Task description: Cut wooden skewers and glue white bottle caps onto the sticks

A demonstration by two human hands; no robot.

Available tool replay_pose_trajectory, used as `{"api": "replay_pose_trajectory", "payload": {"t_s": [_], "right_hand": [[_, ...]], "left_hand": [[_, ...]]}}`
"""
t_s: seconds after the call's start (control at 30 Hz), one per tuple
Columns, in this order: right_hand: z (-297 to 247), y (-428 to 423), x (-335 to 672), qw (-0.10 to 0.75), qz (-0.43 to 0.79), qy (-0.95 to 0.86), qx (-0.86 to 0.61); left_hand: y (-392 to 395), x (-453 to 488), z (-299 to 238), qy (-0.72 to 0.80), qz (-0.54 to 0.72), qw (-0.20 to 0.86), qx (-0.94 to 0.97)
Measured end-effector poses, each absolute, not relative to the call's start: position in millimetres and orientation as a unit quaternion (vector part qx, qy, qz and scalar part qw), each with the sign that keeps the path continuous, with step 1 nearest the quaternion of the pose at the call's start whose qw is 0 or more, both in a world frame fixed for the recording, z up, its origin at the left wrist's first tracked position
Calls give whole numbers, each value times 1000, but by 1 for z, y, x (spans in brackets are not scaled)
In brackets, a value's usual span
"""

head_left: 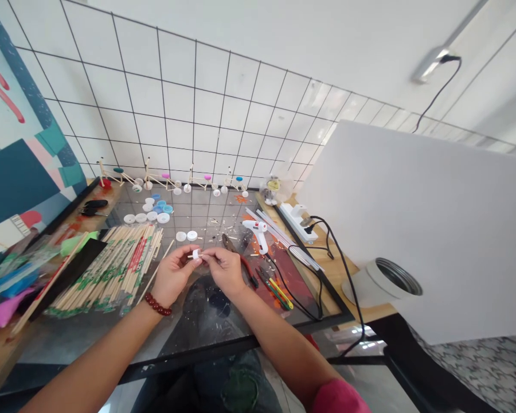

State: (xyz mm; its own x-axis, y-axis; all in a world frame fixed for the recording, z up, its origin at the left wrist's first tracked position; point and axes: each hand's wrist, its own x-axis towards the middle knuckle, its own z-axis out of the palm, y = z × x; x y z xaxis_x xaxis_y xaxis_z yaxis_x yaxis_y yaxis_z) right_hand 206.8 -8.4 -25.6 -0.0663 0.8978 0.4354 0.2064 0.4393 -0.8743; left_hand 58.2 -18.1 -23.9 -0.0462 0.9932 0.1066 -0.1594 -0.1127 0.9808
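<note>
Over the glass table [198, 338] my two hands meet at the middle. My left hand [172, 274], with a red bead bracelet on its wrist, pinches a small white bottle cap [195, 253]. My right hand [224, 267] is closed beside it, fingertips touching the same cap; a thin stick end seems to poke out of the cap to the left. Just left of my hands lies a heap of wrapped wooden chopsticks [112, 267]. Right of them lie red-handled pliers [241, 258] and a white glue gun [258, 232].
Loose white and blue bottle caps [152, 211] lie further back. Several small stick-and-cap bicycles [167, 180] stand along the tiled wall. A power strip [298, 221] with black cables, a white board [425, 229] and a white tube [387, 281] fill the right side.
</note>
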Motion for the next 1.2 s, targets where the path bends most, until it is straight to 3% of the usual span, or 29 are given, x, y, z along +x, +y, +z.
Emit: {"api": "replay_pose_trajectory", "payload": {"t_s": [0.13, 0.47, 0.77, 1.2], "right_hand": [[-27, -9, 206, 544, 307, -659, -419], [-29, -4, 206, 528, 372, -621, -445], [-31, -8, 206, 514, 232, -709, -423], [-37, 4, 217, 499, 211, -747, -386]], "left_hand": [[-17, 59, -25, 444, 574, 500, 473], [-18, 54, -26, 464, 568, 306, 608], [-12, 47, -19, 453, 540, 467, 534], [-5, 41, -22, 477, 502, 469, 548]]}}
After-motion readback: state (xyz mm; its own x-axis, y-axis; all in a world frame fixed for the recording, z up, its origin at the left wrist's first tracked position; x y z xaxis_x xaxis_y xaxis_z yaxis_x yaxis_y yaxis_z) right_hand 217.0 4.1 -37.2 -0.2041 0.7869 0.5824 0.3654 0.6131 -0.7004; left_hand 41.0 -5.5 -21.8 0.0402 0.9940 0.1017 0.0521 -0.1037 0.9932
